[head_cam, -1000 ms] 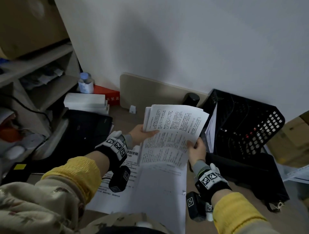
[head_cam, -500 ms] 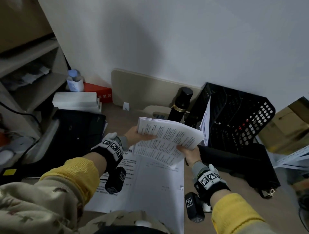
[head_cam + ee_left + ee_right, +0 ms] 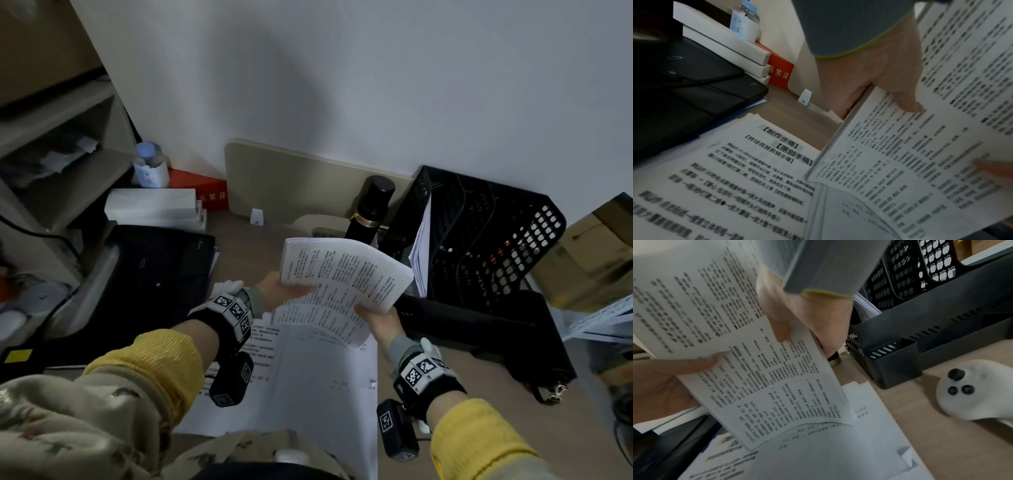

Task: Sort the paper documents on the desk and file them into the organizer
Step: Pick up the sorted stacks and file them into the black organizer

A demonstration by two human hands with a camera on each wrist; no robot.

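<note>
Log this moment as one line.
phase: sorting | left hand: holds printed sheaf | right hand: holds same sheaf | black mesh organizer: one slot holds paper

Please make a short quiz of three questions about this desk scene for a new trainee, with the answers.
1. True or false: both hands hold the sheaf of printed pages.
2. Which stands directly left of the black mesh organizer: A) black bottle, B) red box, C) white controller?
3. Fill in: more papers lie flat on the ____ below the sheaf.

Key: 1 true, left hand and right hand grip opposite edges. 2 A, black bottle. 3 desk.
</note>
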